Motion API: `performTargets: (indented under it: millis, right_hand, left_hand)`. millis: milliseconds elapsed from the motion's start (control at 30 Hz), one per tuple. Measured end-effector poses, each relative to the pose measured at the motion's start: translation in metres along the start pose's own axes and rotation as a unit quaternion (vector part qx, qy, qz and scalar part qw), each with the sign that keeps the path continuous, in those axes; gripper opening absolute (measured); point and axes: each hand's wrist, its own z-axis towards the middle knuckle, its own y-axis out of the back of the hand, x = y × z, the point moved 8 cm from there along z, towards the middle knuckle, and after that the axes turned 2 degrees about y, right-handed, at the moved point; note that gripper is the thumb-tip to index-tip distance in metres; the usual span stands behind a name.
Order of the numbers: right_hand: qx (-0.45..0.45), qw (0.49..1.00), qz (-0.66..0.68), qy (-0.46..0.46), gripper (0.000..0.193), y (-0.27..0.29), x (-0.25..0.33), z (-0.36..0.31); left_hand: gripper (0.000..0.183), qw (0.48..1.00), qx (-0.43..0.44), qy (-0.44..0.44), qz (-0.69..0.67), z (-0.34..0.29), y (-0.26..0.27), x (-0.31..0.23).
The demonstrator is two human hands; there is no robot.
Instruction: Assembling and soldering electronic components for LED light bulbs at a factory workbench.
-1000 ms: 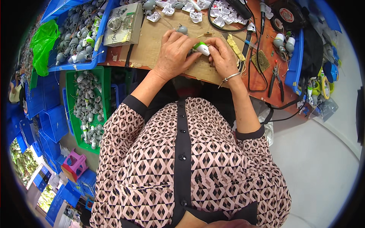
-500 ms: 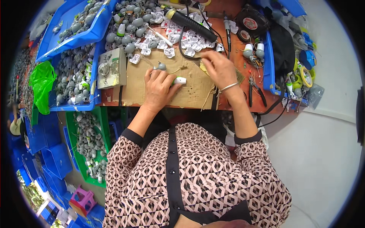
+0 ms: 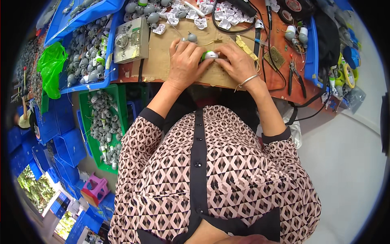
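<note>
Between my two hands is a small white plastic housing with a green band [image 3: 210,55], lying low over the cardboard mat. My left hand [image 3: 185,63] has its fingers closed round the green end. My right hand [image 3: 239,63], with a bangle at the wrist, pinches the white end between thumb and fingers. Just beyond my left fingers sits a grey ball-shaped part [image 3: 192,38]. A thin wire [image 3: 209,42] runs from there to the right across the cardboard [image 3: 162,61].
Several white plastic shells [image 3: 200,23] lie along the far side. Pliers [image 3: 295,79], a brown sponge pad [image 3: 274,57] and a black cable [image 3: 269,40] are on the right. A metal box [image 3: 132,40] and a blue bin [image 3: 111,73] of grey parts stand left. Below is a green crate [image 3: 122,97].
My right hand has come left from beside the black cable and taken hold of the white end of the housing. The whole view has shifted, so the bench appears higher.
</note>
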Motion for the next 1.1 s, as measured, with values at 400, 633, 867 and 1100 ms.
performTargets:
  millis: [400,633,867,1100]
  right_hand:
    - [-0.036,0.999,-0.028,-0.007,0.016,-0.0036,-0.0032,-0.0015]
    - [-0.037,0.999,-0.015,-0.009,0.015,-0.0061,-0.0027,-0.0026]
    - [-0.028,0.999,-0.021,-0.02,0.018,-0.0038,-0.0079,0.0006]
    - [-0.04,0.999,-0.023,-0.007,0.018,-0.0055,-0.0064,-0.0019]
  left_hand:
    - [0.029,1.0,0.013,0.006,0.004,-0.0011,0.0,-0.001]
    - [0.03,1.0,0.022,0.011,0.004,-0.0054,-0.0004,-0.0004]
    - [0.031,1.0,0.021,0.002,-0.009,-0.0003,-0.0021,0.0008]
    - [0.031,1.0,0.019,0.004,-0.006,-0.0039,-0.0045,0.0008]
